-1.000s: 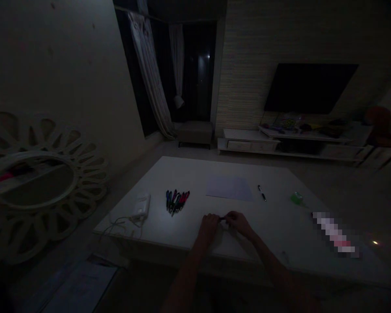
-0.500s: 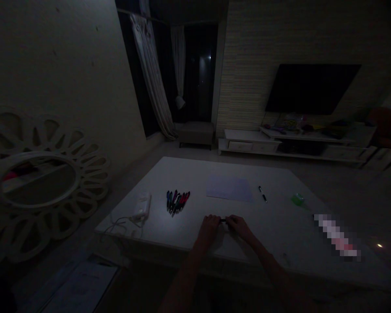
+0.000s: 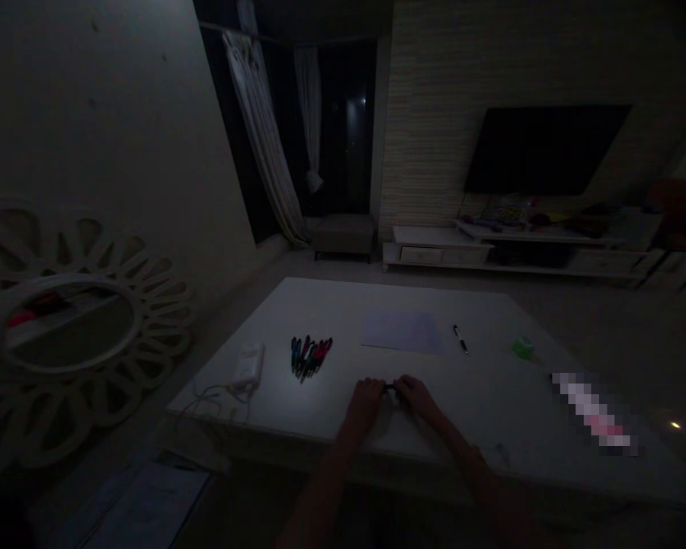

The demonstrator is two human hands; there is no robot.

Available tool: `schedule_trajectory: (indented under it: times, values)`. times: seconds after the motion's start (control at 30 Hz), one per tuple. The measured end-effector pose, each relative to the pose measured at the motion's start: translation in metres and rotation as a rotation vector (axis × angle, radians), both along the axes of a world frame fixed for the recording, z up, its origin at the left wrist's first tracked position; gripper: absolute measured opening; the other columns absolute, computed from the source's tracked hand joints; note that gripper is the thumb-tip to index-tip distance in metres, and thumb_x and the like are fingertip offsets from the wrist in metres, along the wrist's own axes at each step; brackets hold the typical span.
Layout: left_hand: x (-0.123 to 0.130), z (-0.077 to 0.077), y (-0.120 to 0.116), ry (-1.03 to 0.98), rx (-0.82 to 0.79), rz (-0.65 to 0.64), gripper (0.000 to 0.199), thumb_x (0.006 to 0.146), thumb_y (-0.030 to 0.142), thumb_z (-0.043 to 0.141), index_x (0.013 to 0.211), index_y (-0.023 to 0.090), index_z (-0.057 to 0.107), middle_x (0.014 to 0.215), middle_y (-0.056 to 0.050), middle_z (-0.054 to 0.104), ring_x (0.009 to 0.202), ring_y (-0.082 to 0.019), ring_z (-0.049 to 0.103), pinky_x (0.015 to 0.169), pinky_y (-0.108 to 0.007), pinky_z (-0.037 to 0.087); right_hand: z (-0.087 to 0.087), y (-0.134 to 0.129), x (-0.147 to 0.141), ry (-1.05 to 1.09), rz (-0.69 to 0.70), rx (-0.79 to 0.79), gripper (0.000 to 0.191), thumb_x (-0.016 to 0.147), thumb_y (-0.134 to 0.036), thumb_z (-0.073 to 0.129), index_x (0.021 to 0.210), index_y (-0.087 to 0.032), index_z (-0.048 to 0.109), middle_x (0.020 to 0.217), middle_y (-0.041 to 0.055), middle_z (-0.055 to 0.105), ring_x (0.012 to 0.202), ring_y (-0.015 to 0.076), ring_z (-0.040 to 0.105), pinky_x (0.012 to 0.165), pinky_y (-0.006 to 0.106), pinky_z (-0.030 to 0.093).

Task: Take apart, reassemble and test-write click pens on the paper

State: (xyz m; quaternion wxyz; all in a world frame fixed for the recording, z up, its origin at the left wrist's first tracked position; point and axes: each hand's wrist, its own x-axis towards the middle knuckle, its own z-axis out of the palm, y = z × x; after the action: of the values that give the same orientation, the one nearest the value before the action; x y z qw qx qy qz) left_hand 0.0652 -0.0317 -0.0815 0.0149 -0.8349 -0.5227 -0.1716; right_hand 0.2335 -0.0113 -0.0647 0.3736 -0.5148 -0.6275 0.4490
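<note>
On my far left is one mirror [image 3: 72,324] in a looped frame, with some papers [image 3: 142,499] lying low in front of it. Next, near the left edge of the white surface [image 3: 331,309], sit one white box [image 3: 249,364] and several thin cables [image 3: 209,395], too tangled to count. Then comes one cluster of pens [image 3: 309,358], side by side and partly overlapping; I make out at least six, but it is too dark for an exact count.

My left hand [image 3: 368,395] is at the near part of the surface, fingers curled closed on the left end of one slim dark object [image 3: 389,387]. This object spans the small gap between my two hands. Beyond it lies one pale sheet [image 3: 403,330], flat and apart from my hands. My right hand [image 3: 412,392] has its fingers pinched closed on the object's right end.

Farther right, one single pen [image 3: 460,339] lies at a slant, well apart from the cluster. After it come one green item [image 3: 523,348] and one pixelated item [image 3: 594,413] near the surface's right edge.
</note>
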Motion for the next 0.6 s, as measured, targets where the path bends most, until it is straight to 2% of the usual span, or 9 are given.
schedule_trajectory:
  times: [0.13,0.27,0.37,0.5,0.6]
  values:
    - [0.0003,0.0035,-0.0014,0.004,0.003,-0.005,0.016,0.089,0.013,0.045,0.103,0.019,0.05,0.096,-0.003,0.06,0.091,-0.018,0.053,0.082,-0.033,0.038,-0.0013,0.0011,-0.001,-0.024,-0.021,-0.016,0.056,0.073,-0.071,0.042,0.057,-0.018,0.051,0.049,0.0,0.049,0.049,0.0127,0.045,0.05,0.024,0.035]
    - [0.0003,0.0056,-0.0016,0.016,-0.002,0.001,0.017,0.089,0.013,0.044,0.103,0.019,0.05,0.097,-0.004,0.059,0.091,-0.018,0.053,0.081,-0.033,0.038,-0.0024,0.0033,-0.0009,-0.001,0.02,-0.005,0.055,0.069,-0.071,0.047,0.06,-0.017,0.053,0.052,-0.0003,0.051,0.05,0.0127,0.045,0.05,0.024,0.035]
    - [0.0006,0.0064,-0.0016,0.017,-0.006,-0.007,0.015,0.089,0.014,0.044,0.102,0.019,0.051,0.096,-0.004,0.059,0.091,-0.018,0.053,0.081,-0.033,0.039,-0.003,0.0042,-0.0002,-0.028,0.028,-0.017,0.057,0.072,-0.07,0.042,0.055,-0.017,0.052,0.048,-0.0008,0.048,0.048,0.0123,0.043,0.05,0.024,0.034]
    - [0.0003,0.0061,-0.0026,0.0,-0.002,-0.006,0.013,0.09,0.015,0.045,0.1,0.019,0.052,0.094,-0.003,0.06,0.089,-0.018,0.053,0.081,-0.033,0.039,-0.0017,0.0039,0.0004,-0.007,0.033,0.01,0.053,0.07,-0.069,0.048,0.06,-0.017,0.054,0.053,0.0002,0.053,0.053,0.0131,0.046,0.053,0.024,0.036]
    - [-0.0005,0.0063,-0.0038,-0.006,0.009,-0.018,0.015,0.089,0.014,0.046,0.102,0.019,0.051,0.096,-0.004,0.059,0.09,-0.018,0.053,0.081,-0.033,0.039,0.0013,0.0025,0.0006,-0.046,0.012,-0.017,0.057,0.072,-0.071,0.042,0.055,-0.017,0.051,0.05,0.0002,0.049,0.05,0.0129,0.045,0.051,0.025,0.035]
